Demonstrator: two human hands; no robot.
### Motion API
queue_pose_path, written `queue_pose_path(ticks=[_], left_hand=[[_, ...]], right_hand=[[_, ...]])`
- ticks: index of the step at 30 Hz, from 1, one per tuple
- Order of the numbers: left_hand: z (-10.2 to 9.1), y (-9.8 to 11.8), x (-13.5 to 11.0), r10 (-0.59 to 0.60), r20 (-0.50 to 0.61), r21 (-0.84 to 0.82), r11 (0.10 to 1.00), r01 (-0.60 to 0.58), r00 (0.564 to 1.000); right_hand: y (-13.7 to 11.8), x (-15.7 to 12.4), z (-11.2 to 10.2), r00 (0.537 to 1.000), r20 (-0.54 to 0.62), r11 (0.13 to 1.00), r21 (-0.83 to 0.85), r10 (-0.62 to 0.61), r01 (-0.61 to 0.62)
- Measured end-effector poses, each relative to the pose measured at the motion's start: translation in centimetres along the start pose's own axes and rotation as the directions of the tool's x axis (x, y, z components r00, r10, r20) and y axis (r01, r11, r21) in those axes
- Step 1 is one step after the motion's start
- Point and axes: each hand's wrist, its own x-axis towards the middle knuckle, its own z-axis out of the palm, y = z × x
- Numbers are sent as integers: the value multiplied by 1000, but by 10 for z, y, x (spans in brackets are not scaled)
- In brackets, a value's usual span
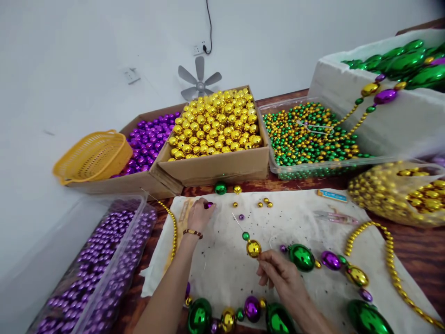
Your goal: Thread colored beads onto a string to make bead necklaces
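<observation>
Nearest the camera, along the bottom edge: strung beads [199,315] in shiny green, gold and purple. Farther in, over the white cloth [225,273]: a thin needle [237,221] slanting up to the left, with a small green bead [246,236] on it and, touching just below, a larger gold bead [253,249].

Beads: look light, hard and probably hollow; glossy, so likely slippery and quick to roll. Best taken across the sides with thumb and fingertip, leaving the holes free; gently, given perhaps thin, crackable shells. Needle: seems fairly stiff but slender, apt to bend under a sideways push. Best held low, close under the beads, well away from the tip.

Right hand [278,271]: pinches with thumb and forefinger at the lower end of the gold bead, on the needle or its thread; impossible to tell which. Curls the remaining fingers beneath. Left hand [201,213], near the cloth's far edge: pinches a purple bead [209,205], partly hidden by the fingers. Nearby, loose on the cloth and untouched: a small purple bead [241,217] and small gold beads [265,204].
</observation>
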Motion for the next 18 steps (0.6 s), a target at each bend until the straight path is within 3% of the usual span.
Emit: queue_pose_path(ticks=[3,5,7,9,13,18], left_hand=[[-2,8,-15,-12,99,-145,989,27,995],[-2,19,-32,-3,212,-365,927,82,977],[0,31,-50,19,348,-617,757,214,937],[4,42,-63,30,430,-765,542,347,902],[14,51,-71,-39,442,-854,288,433,896],[22,53,-70,-59,508,-856,72,512,859]], right_hand=[[-1,0,-1,1000,-4,1000,-7,-5,5],[-3,-1,-1,1000,-1,1000,-4,-14,14],[-5,-2,-2,1000,12,1000,-12,-27,28],[-6,-4,-3,999,21,998,-32,-46,46],[-7,-7,-5,997,19,996,-57,-69,70],[-6,-9,-6,997,28,995,-77,-68,70]])
